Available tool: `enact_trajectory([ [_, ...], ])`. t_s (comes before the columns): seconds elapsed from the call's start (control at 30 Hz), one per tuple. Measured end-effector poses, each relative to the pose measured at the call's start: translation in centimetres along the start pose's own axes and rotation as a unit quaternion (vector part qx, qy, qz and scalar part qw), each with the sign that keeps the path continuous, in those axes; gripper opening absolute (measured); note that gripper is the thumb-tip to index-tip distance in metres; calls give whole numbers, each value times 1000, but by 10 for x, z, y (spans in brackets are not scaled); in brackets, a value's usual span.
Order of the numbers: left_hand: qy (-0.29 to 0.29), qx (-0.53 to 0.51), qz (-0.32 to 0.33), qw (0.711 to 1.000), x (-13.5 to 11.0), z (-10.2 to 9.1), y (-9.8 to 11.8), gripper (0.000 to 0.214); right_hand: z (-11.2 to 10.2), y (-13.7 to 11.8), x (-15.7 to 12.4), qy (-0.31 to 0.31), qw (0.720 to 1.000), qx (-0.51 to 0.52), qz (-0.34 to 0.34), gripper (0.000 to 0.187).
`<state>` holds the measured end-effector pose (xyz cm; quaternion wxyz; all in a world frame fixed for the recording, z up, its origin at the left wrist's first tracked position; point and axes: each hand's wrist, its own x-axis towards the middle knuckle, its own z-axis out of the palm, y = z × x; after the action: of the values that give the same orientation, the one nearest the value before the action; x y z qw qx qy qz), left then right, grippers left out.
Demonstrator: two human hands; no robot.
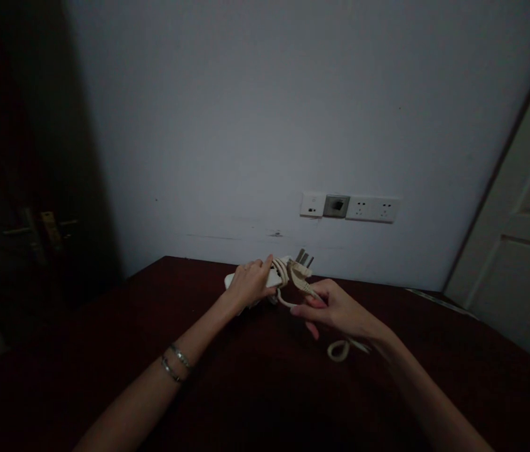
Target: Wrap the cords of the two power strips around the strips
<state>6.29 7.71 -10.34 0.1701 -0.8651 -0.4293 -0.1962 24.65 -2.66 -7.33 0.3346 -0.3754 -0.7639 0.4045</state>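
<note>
Forearms (pixel 427 392) angled inward, right fingers (pixel 310 314) gripping cord (pixel 282 271)

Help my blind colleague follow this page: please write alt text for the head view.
A person's left hand grips a white power strip with cord looped around one end, while the right hand holds the cord near its upward-pointing plug. Below is a dark red table; a pale wall behind has a row of outlets.

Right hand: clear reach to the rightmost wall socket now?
Probably yes: nothing visible stands between the right hand and the rightmost wall socket. That hand grips cream cord, though, which runs to the coil at the left hand.
</note>
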Motion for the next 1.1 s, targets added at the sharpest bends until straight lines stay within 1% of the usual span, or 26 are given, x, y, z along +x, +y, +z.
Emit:
enact_trajectory([
  [0.07,-13,0,73,997,-4,-6,14,73,-2,-11,-7,16,1000,2,-14,46],
  [0.13,-23,2,141,990,-8,-12,26,74,-7,-16,-13,47,999,8,-18,50],
  [0.23,-29,5,212,977,-13,-20,40,79,-22,-17,-21,100,995,16,-15,51],
  [0.33,-37,-13,262,964,-16,-27,50,79,-40,-11,-25,157,987,12,-20,52],
  [0.4,-43,-29,285,957,-18,-31,55,79,-50,-6,-27,176,984,12,-22,52],
  [0.47,-46,-40,303,951,-21,-33,60,77,-57,1,-27,175,984,14,-17,52],
  [0.57,-54,-56,329,941,-25,-34,68,70,-63,11,-28,153,988,16,-5,53],
  [0.7,-79,-137,342,926,-29,-37,79,68,-67,21,-27,122,991,45,14,55],
  [0.8,-95,-191,313,926,-31,-42,81,68,-71,27,-26,126,990,65,17,55],
  [0.9,-81,-229,264,933,-30,-49,76,75,-76,36,-24,162,983,82,12,56],
  [0.97,-66,-258,250,931,-29,-53,70,83,-77,42,-21,182,978,103,10,56],
  [1.03,-58,-282,250,924,-27,-57,65,88,-73,49,-16,175,977,125,10,53],
  [1.1,-54,-306,253,916,-28,-60,61,90,-65,53,-10,148,977,151,9,52],
])
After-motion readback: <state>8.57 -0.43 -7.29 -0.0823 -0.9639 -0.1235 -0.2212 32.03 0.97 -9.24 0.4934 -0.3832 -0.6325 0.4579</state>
